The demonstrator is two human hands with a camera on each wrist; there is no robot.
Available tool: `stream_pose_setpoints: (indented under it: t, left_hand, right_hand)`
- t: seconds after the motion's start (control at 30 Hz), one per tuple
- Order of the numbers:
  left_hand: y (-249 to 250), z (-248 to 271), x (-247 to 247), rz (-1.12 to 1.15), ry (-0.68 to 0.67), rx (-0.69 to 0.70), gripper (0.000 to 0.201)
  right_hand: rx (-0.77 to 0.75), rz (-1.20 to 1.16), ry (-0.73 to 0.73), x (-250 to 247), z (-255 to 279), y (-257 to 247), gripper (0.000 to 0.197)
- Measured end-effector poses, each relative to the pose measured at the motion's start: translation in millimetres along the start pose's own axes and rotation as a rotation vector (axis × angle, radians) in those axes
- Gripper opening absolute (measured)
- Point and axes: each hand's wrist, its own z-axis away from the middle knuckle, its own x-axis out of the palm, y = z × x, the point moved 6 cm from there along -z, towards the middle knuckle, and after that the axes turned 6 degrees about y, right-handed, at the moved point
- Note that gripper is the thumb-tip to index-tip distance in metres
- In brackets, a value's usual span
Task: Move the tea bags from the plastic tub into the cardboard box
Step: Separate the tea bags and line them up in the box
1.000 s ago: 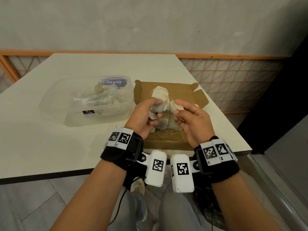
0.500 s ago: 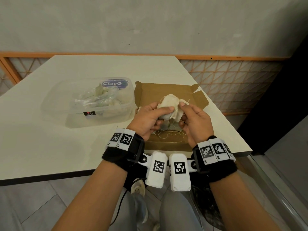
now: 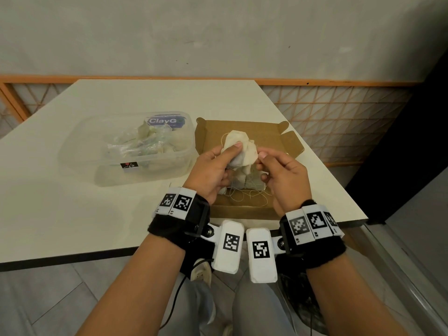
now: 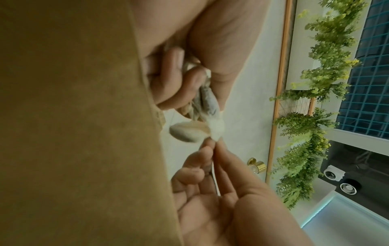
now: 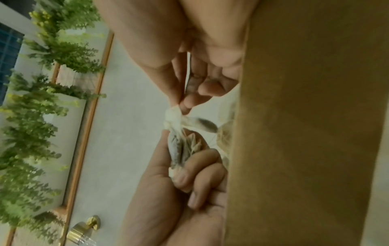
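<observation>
Above the open cardboard box my left hand grips a bunch of cream tea bags, thumb pressed on top. My right hand pinches the edge of one tea bag in that bunch between thumb and forefinger. The right wrist view shows the same pinch on the tea bag, with the rest of the bunch in the left fingers. Several more tea bags with loose strings lie on the box floor below. The clear plastic tub, left of the box, holds several tea bags.
The box and tub sit on a white table; its front edge runs just below my wrists and its right edge lies close beside the box. The box flaps stand open at the far right. An orange-framed lattice rail runs behind.
My right hand went from open beside the bunch to pinching a tea bag at its edge. Both hands, with the bunch, have stayed above the box.
</observation>
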Motion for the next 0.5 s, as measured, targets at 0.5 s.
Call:
stream_pose_setpoints:
  t: [0.5]
  left_hand:
    - [4.6, 2.3, -1.4, 0.023, 0.039, 0.020, 0.026]
  right_hand:
    - [0.156, -0.082, -0.027, 3.1, -0.5, -1.8, 0.013]
